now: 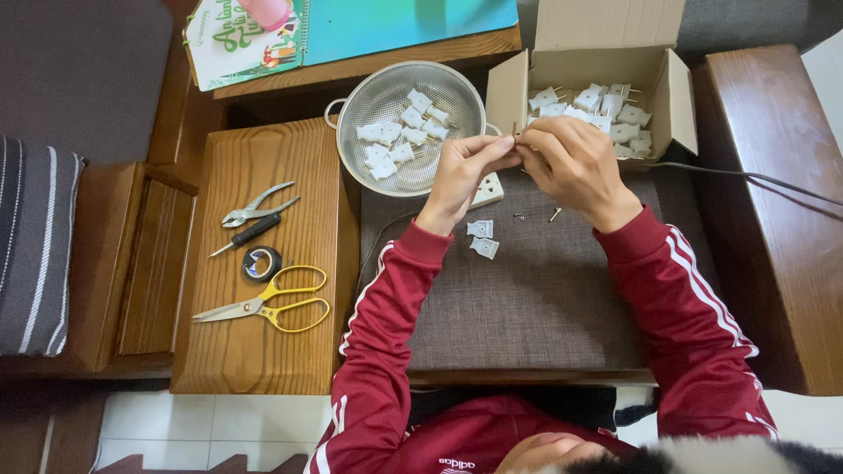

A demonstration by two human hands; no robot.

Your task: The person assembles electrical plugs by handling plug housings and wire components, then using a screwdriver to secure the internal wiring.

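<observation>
My left hand (464,171) and my right hand (575,162) meet above the grey mat (527,298), fingertips pinched together on a small plug part that is mostly hidden between them. Just behind my right hand stands an open cardboard box (676,101) with several white plug pieces. A metal colander (386,96) holding several more white plug pieces sits behind my left hand. Two white plug halves (481,239) lie on the mat under my left wrist, with a small screw (521,216) and a pin (555,213) beside them. A white socket block (490,189) shows under my left hand.
On the wooden side table (255,351) to the left lie pliers (253,207), a screwdriver (250,233), a roll of black tape (262,262) and yellow-handled scissors (272,305). A black cable (755,180) runs off to the right. A notebook (351,31) lies at the back.
</observation>
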